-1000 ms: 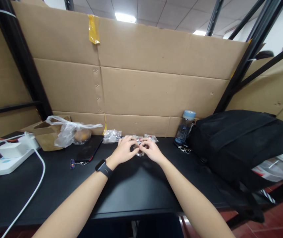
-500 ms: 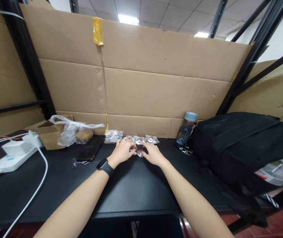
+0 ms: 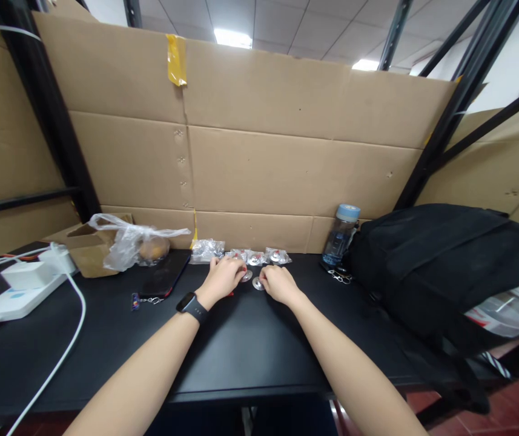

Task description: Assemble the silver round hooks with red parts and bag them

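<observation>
My left hand (image 3: 224,280), with a dark watch on its wrist, is closed, its fingers curled over a round silver disc (image 3: 247,277) whose right side shows beyond the thumb. My right hand (image 3: 281,284) is closed too, fingers bent down against the table; what lies under them is hidden. Another silver disc (image 3: 258,283) lies flat on the table just left of the right hand's fingers. A small red piece (image 3: 231,294) peeks out below the left hand. Behind the hands lie clear plastic packets (image 3: 256,259) with silver and red parts inside.
A larger clear packet (image 3: 207,251), a black phone (image 3: 167,275) and a knotted plastic bag (image 3: 127,245) are on the left, with a white power strip (image 3: 14,297) and cable farther out. A water bottle (image 3: 340,236) and black backpack (image 3: 441,266) stand right. Cardboard (image 3: 259,169) walls the back.
My right hand's fingers have drawn in from spread to curled. The left hand is nearly where it was. One disc on the table between the hands now shows more plainly.
</observation>
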`<action>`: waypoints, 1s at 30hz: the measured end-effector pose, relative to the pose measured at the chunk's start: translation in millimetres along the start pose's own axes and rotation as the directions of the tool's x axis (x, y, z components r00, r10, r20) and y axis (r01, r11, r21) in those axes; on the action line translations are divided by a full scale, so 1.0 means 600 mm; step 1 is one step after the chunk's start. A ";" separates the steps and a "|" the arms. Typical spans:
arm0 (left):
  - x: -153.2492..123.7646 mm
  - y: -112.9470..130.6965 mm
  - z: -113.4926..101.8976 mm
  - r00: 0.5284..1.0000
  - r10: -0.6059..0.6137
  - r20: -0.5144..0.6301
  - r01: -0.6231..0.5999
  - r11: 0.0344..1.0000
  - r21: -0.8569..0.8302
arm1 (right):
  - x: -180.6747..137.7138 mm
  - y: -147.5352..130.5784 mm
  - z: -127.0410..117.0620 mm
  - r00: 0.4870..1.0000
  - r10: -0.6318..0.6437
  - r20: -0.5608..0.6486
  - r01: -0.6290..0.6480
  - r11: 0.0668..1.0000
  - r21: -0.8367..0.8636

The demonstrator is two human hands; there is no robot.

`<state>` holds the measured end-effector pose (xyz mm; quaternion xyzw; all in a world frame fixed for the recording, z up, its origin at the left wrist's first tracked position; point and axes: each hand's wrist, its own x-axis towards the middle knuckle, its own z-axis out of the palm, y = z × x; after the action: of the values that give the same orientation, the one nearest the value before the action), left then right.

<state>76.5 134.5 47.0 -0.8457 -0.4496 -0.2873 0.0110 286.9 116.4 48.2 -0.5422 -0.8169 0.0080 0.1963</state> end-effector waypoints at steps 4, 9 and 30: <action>0.003 -0.003 -0.009 0.999 -0.043 -0.010 0.043 0.998 -0.038 | 0.008 0.010 0.005 0.990 0.000 -0.138 0.047 0.941 0.335; 0.012 -0.001 -0.023 0.984 -0.174 -0.026 0.165 0.963 -0.213 | 0.016 0.005 0.009 0.964 0.087 -0.251 0.095 0.769 0.632; 0.016 0.012 -0.007 0.983 -0.184 0.023 0.170 0.847 -0.503 | 0.002 -0.028 0.018 0.981 0.181 0.073 -0.105 0.177 0.979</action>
<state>84.6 136.4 57.0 -0.7704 -0.4349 -0.4054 -0.2304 268.2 113.0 42.6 -0.3677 -0.5646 0.5267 0.5182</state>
